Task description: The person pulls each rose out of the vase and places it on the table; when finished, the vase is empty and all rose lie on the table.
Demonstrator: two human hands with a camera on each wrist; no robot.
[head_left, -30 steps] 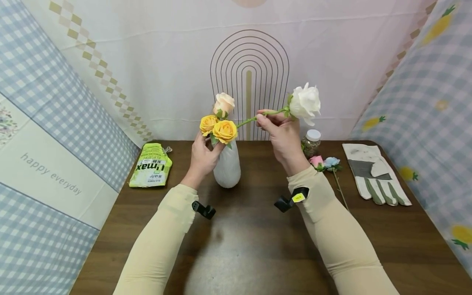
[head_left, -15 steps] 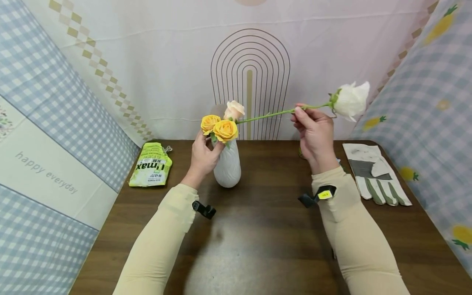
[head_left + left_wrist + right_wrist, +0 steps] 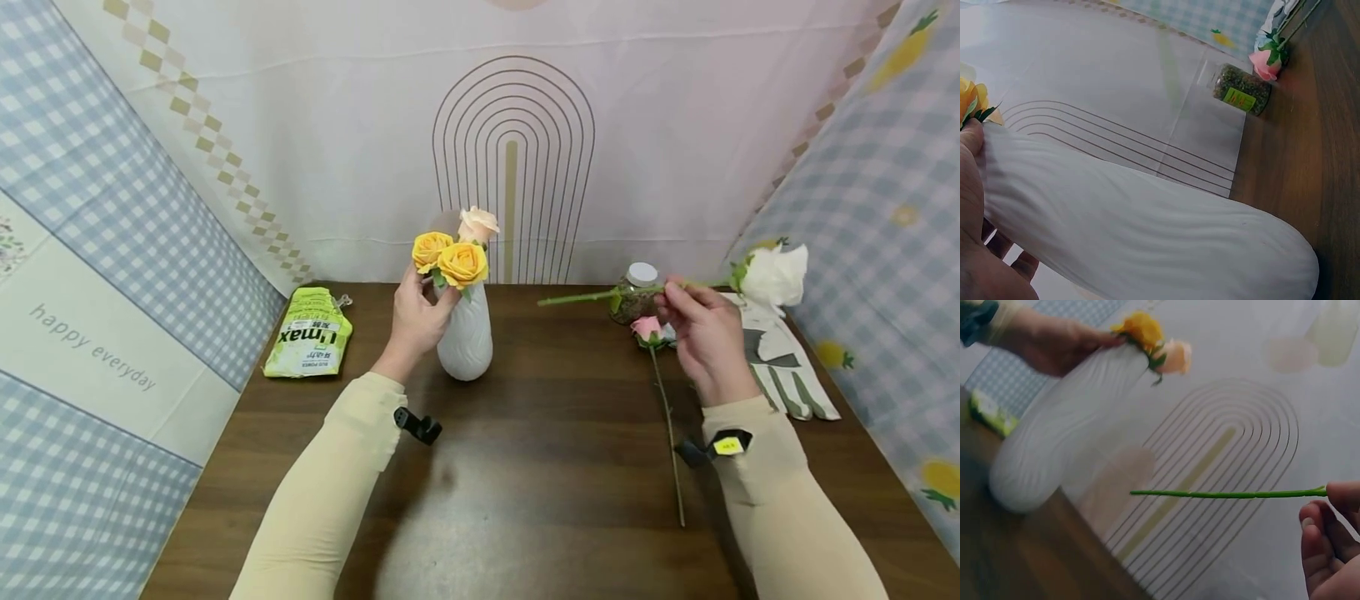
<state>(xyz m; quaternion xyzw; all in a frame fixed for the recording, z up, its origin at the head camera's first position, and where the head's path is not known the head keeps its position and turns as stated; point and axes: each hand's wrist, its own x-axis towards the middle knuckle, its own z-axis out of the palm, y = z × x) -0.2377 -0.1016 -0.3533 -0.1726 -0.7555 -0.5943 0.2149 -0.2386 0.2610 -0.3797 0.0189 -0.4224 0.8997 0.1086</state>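
In the head view my left hand (image 3: 422, 315) grips the neck of a white ribbed vase (image 3: 465, 342), its thumb just under the blooms. Two yellow roses (image 3: 462, 264) and a peach rose (image 3: 477, 223) stand in the vase mouth, their stems hidden inside. Off to the right, my right hand (image 3: 705, 337) pinches the green stem of a white rose (image 3: 777, 277) between thumb and fingers. That stem lies nearly level, its cut end pointing left toward the vase. The right wrist view shows the bare stem (image 3: 1229, 495) apart from the vase.
A lidded jar (image 3: 637, 292) of dried bits stands at the back right. Near it lies a pink rose (image 3: 647, 328), with a blue bloom partly hidden by my hand. Work gloves (image 3: 795, 375) lie at the right and a green-white packet (image 3: 307, 333) at the left of the wooden table.
My right hand has drawn the white rose away from the vase, rightward and then down. The peach rose has shifted slightly right. My left hand keeps its hold on the vase.
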